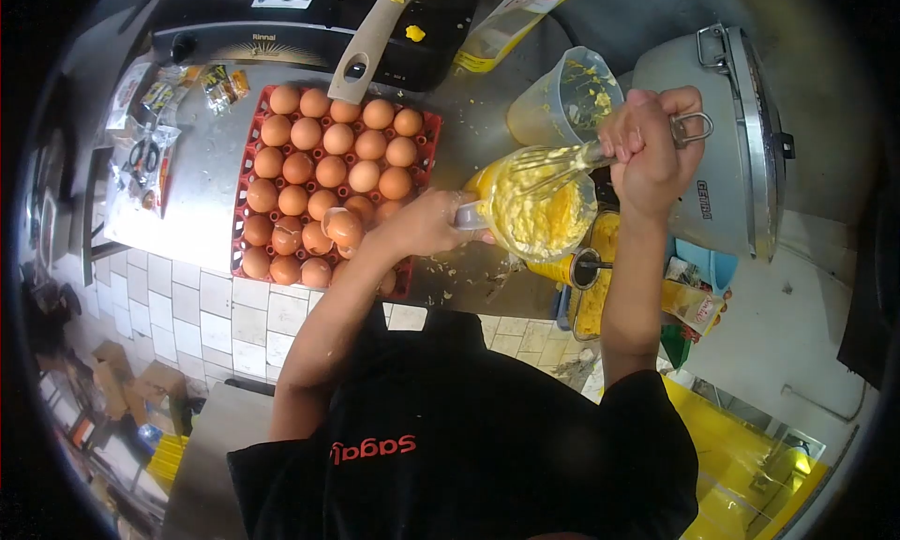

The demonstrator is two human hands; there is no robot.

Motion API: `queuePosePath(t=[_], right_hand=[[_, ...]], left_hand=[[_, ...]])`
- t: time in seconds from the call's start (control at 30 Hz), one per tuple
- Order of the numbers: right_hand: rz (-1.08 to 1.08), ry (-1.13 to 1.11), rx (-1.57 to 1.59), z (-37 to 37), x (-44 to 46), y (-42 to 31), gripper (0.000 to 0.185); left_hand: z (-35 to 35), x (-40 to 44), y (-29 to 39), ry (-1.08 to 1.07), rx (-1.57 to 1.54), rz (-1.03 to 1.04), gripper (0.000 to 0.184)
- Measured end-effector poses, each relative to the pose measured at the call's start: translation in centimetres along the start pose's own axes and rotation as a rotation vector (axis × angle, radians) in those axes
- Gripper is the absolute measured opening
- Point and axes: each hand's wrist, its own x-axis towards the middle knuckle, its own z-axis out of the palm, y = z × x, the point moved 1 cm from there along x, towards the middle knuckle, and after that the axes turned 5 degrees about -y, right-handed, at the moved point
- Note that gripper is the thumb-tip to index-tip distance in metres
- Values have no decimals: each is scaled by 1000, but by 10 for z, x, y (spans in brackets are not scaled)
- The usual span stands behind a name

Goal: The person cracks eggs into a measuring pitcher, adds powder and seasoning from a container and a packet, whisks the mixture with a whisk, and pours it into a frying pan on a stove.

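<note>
My left hand (433,223) is closed round the handle of a clear measuring jug (502,232). Inside the jug is a thick, lumpy yellow mixture (544,217). My right hand (656,142) grips the metal handle of a whisk (561,168), above the jug. Yellow mixture clings to the whisk's wires, and its tip is over the jug's far left side. To the left of my left hand lies a red egg tray (239,202) filled with brown eggs (330,172). Cracked eggshells (343,227) rest on top of some of them.
A second clear jug (544,109), smeared with yellow, stands behind. To its right is a large grey lidded pot (698,137). A black Rinnai stove (272,45) is at the back, with a beige-handled utensil (375,43) reaching over the eggs. Scissors (144,156) and packets lie left.
</note>
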Motion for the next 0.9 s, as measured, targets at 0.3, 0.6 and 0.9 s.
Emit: queuePosePath(t=[0.3, 0.6, 0.9], right_hand=[[36, 82, -93, -45, -18, -8, 26], [89, -110, -25, -8, -69, -20, 23], [-49, -29, 15, 18, -22, 5, 25]], left_hand=[[-2, -2, 12, -19, 48, -90, 38], [1, -1, 7, 1, 29, -75, 37], [-1, 0, 5, -4, 5, -57, 38]])
